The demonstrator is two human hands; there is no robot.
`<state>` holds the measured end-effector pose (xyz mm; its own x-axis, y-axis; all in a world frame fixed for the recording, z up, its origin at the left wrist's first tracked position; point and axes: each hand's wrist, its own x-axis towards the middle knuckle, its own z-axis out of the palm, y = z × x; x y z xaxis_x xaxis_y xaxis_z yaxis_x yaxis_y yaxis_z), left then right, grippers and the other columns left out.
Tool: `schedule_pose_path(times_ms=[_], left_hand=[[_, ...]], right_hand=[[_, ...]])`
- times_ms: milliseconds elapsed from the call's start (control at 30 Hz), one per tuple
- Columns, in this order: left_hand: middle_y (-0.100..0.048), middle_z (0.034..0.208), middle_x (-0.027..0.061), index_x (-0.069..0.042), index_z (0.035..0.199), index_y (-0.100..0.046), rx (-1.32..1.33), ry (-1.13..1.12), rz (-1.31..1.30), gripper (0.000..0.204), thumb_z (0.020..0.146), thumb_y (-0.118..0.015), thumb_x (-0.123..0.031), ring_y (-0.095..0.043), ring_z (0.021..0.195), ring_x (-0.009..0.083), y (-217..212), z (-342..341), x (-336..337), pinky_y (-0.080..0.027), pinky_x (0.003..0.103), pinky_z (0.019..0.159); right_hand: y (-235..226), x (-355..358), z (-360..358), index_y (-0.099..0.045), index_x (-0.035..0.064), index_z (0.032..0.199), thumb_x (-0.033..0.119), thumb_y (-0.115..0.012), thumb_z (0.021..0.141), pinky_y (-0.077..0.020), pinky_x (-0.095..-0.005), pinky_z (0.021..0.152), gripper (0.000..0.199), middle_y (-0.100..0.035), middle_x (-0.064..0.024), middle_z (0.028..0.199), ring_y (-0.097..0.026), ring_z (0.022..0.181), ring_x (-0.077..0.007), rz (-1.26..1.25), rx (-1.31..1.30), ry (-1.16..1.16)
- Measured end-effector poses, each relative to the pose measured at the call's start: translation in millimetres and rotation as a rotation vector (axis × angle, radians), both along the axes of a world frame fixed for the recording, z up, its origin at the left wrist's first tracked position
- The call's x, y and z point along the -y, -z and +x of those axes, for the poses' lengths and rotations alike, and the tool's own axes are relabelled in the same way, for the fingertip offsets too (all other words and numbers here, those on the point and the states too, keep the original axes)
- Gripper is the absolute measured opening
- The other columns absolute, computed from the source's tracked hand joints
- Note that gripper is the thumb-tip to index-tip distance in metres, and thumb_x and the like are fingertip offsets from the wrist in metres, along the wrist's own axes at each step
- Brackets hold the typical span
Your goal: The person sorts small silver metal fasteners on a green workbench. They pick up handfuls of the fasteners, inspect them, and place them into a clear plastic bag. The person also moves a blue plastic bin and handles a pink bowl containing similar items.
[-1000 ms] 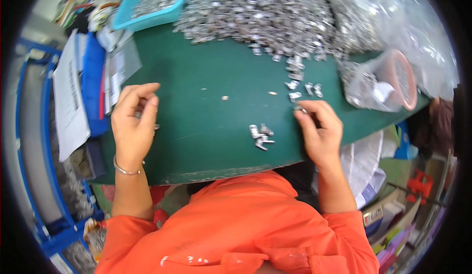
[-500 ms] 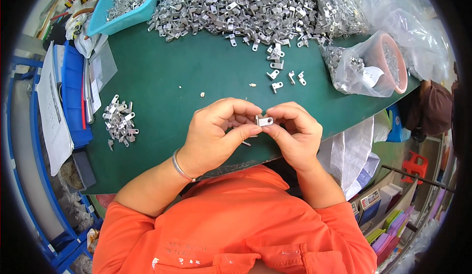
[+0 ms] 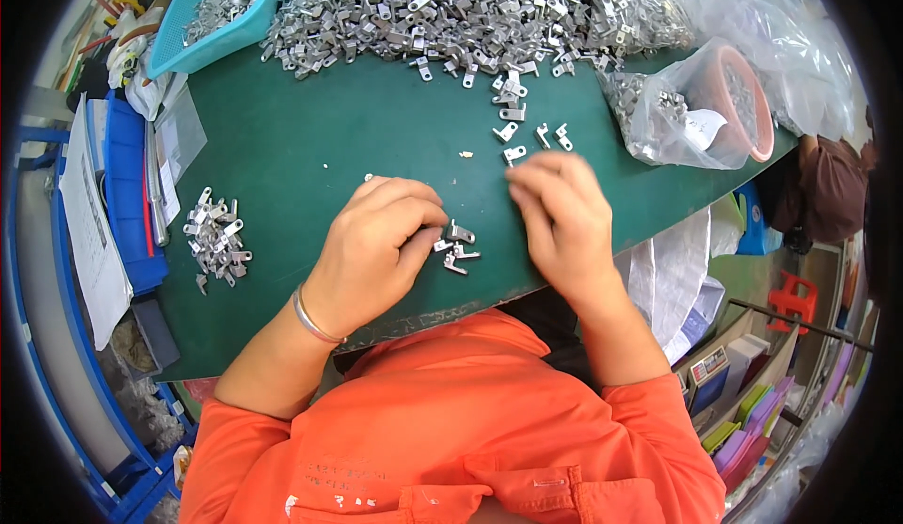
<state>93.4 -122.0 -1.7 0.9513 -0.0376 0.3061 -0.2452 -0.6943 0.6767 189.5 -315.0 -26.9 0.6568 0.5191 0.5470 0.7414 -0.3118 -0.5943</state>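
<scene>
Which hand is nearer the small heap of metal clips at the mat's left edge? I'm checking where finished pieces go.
Left. The left hand lies right of the heap, with bare mat between; the right hand is farther right, beyond the left hand.

I see teal tray (image 3: 202,18) top left, metal parts inside. Clear plastic bags (image 3: 752,25) top right. Pink bowl (image 3: 738,101) inside clear bag at right edge of green mat (image 3: 310,119), filled with small metal pieces. Blue bin (image 3: 122,195) and white papers (image 3: 89,232) left of mat. Red stool (image 3: 788,300) on floor at right. Colourful folders (image 3: 752,420) lower right, standing near white boxes.
</scene>
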Motion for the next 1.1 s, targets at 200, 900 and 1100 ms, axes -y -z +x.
schedule_pose_path(times_ms=[200, 900, 1100], left_hand=[[-0.065, 0.086, 0.0094, -0.001, 0.084, -0.065, -0.024, -0.011, -0.093, 0.013, 0.073, -0.070, 0.003, -0.061, 0.075, 0.0237, 0.9, -2.0, 4.0, -0.049, 0.031, 0.070], [-0.059, 0.098, 0.0094, 0.005, 0.098, -0.064, -0.124, -0.009, -0.582, 0.018, 0.080, -0.065, 0.009, -0.062, 0.086, 0.0144, 6.2, -5.3, 10.9, -0.054, 0.024, 0.074], [-0.061, 0.101, 0.0106, 0.006, 0.106, -0.061, -0.178, 0.029, -0.773, 0.023, 0.083, -0.064, 0.008, -0.063, 0.091, 0.0157, 5.2, -6.5, 12.8, -0.055, 0.026, 0.077]], right_hand=[[-2.8, -9.9, 17.1, -0.064, 0.0041, 0.096, -0.001, -0.067, 0.073, -0.0440, -0.0376, 0.072, 0.024, -0.058, -0.0087, 0.089, -0.053, 0.080, -0.0290, -0.197, 0.101, 0.121], [-19.3, -9.5, -31.8, -0.056, -0.0021, 0.110, -0.004, -0.067, 0.083, -0.0535, -0.0242, 0.067, 0.030, -0.065, -0.0090, 0.092, -0.066, 0.080, -0.0134, 0.305, -0.966, -0.260], [-8.4, -12.5, -31.4, -0.054, 0.0003, 0.111, -0.006, -0.071, 0.077, -0.0537, -0.0250, 0.063, 0.038, -0.066, -0.0095, 0.091, -0.067, 0.080, -0.0150, 0.234, -0.289, -0.148]])
